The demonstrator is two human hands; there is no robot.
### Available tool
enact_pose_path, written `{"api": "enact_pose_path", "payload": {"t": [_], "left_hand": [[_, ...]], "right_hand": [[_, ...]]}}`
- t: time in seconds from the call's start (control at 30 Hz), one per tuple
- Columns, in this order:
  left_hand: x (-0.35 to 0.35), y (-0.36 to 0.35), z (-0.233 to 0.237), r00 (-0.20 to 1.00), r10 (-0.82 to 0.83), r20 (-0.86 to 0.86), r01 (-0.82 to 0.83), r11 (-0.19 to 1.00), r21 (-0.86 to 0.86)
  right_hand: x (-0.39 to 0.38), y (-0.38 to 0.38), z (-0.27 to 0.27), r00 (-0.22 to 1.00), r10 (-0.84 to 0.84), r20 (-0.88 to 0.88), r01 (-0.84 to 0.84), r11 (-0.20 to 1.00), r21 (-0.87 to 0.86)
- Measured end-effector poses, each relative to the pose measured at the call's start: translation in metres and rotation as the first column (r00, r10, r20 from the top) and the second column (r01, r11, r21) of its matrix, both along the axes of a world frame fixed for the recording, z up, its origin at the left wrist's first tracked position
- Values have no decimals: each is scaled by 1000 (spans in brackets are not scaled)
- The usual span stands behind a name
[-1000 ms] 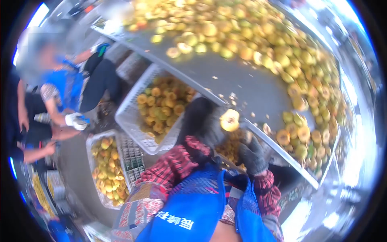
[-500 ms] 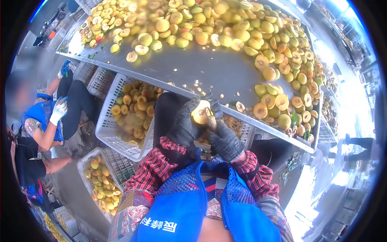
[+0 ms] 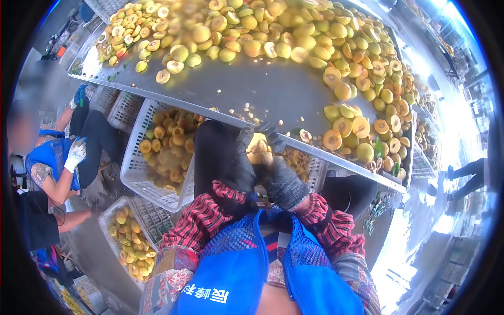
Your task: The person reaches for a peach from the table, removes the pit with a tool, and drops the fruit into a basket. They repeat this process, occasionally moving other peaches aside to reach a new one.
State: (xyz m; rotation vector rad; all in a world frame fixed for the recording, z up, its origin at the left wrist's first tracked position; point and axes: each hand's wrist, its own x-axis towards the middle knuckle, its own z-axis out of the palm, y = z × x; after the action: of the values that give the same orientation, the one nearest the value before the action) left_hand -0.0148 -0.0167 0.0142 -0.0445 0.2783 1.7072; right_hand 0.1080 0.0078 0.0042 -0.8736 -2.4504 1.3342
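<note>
My left hand (image 3: 239,164), in a dark grey glove, is closed around a yellow peach half (image 3: 257,144), its cut face turned up. Close against it, my right hand (image 3: 286,185) wears a similar glove and grips a small brownish tool (image 3: 267,157); its working end is at the fruit and its exact kind is blurred. Both hands are just off the near edge of the metal table (image 3: 252,89), above my lap. Several pale pits and scraps lie on the tabletop near them.
Many halved peaches (image 3: 362,68) are heaped along the table's far and right sides. Beside my left knee is a white crate (image 3: 132,170) of peach halves; another crate (image 3: 113,210) is behind it. Under the table edge, a crate (image 3: 315,173) holds scraps. Co-workers (image 3: 50,163) sit at left.
The peach half has tipped and its cut face now looks more shaded, with the right hand turned and drawn slightly left and down. The whole view has shifted a little.
</note>
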Motion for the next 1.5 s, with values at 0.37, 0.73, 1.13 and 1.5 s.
{"api": "enact_pose_path", "payload": {"t": [0.37,0.73,1.13,1.5], "left_hand": [[-11,-5,-51,-17,-102,-995,-273,957,-93],[-28,-9,-24,-410,-31,-912,-98,995,10],[-14,-11,-56,-370,144,-918,-258,933,250],[-14,-15,-62,-283,22,-959,-424,894,146]], "right_hand": [[-5,2,-4,990,138,24,-140,986,96],[3,6,-14,971,237,-28,-238,971,-13],[-1,-7,-37,990,96,101,-96,995,-11],[-16,-10,-32,993,-2,114,36,955,-296]]}}
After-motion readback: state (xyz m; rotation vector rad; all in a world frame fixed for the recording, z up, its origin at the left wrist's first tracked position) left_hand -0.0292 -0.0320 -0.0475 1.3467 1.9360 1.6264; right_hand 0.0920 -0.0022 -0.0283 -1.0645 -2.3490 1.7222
